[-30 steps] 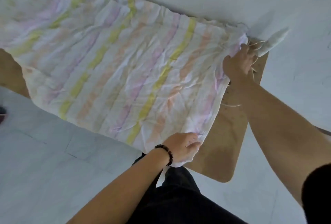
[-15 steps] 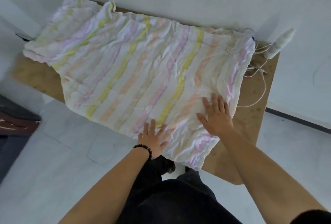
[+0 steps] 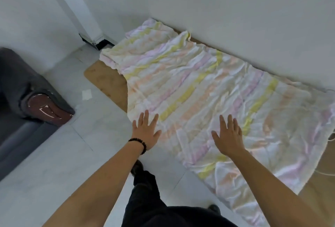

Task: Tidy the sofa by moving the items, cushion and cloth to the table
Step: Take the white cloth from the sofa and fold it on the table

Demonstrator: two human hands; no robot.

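A wrinkled white cloth (image 3: 208,88) with yellow, pink and peach stripes lies spread across the wooden table (image 3: 107,79) against the wall, covering most of its top and hanging over the near edge. My left hand (image 3: 146,130), with a dark bead bracelet at the wrist, is flat with fingers apart at the cloth's near left edge. Flat on the cloth further right is my right hand (image 3: 229,136), its fingers also spread. Neither hand holds anything.
A dark grey sofa (image 3: 20,103) with a worn brown armrest end (image 3: 49,108) stands at the left. White tiled floor (image 3: 54,163) lies between sofa and table, with a scrap of paper (image 3: 87,94) on it. A thin white cord (image 3: 326,172) trails at the table's right.
Both hands let go of the cloth's right corners and now lie flat and open on it, having slid leftward along its near edge. The view has swung left, showing the sofa.
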